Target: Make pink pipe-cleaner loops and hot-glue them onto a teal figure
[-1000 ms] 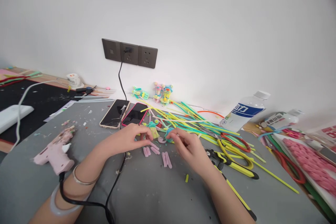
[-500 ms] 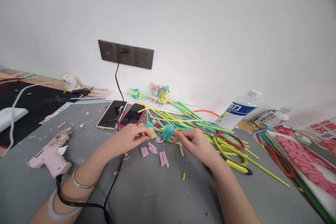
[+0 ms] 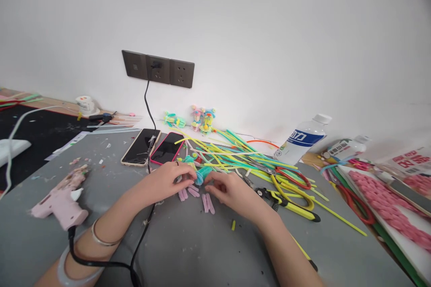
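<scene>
A small teal and blue piece (image 3: 201, 175) is between my two hands near the middle of the grey table. My left hand (image 3: 175, 179) has its fingers curled against the left side of the piece. My right hand (image 3: 225, 188) touches its right side with bent fingers and thumb. Short pink pieces (image 3: 208, 203) lie just below the hands. Behind the fingers, a yellow and teal piece (image 3: 189, 160) is partly hidden.
A pink glue gun (image 3: 62, 199) and its black cord lie at left. Two phones (image 3: 140, 146) are behind my left hand. Pipe cleaners (image 3: 235, 150), scissors (image 3: 292, 178) and yellow-handled pliers (image 3: 296, 208) spread at right. A bottle (image 3: 301, 141) stands near the wall.
The blue piece has moved left and turned, and my left hand has come to it. My right hand has shifted left and down, uncovering the pliers. The view has shifted slightly.
</scene>
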A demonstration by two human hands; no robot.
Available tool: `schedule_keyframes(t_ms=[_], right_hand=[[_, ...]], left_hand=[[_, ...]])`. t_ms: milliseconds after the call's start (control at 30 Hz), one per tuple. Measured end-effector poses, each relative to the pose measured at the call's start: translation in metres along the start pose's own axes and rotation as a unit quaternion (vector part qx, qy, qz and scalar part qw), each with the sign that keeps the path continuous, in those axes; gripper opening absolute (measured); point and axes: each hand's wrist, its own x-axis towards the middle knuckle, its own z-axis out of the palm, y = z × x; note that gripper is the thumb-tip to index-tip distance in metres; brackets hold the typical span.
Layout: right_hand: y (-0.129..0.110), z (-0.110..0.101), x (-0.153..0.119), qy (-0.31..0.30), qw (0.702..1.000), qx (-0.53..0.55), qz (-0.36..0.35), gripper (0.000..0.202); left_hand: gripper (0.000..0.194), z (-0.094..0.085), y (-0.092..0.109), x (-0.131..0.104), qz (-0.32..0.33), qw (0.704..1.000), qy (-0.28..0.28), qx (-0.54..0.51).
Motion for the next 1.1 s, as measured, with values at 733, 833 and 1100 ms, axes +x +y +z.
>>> schedule_keyframes(t_ms=[733, 833, 1100], right_hand=[[-0.001, -0.016, -0.007, -0.078, 0.972, 0.221, 0.030, 0.011], [-0.002, -0.015, -0.003, -0.028, 0.947, 0.320, 0.018, 0.023], [-0.007, 0.008, 0.007, 0.070, 0.936, 0.345, -0.005, 0.030]], left_hand=[[0.016, 0.006, 0.004, 0.000, 0.005, 0.998, 0.054, -0.022], [0.018, 0.006, 0.005, -0.001, -0.006, 0.995, 0.070, -0.069], [0.016, 0.012, 0.021, 0.003, -0.024, 0.980, 0.110, -0.161]])
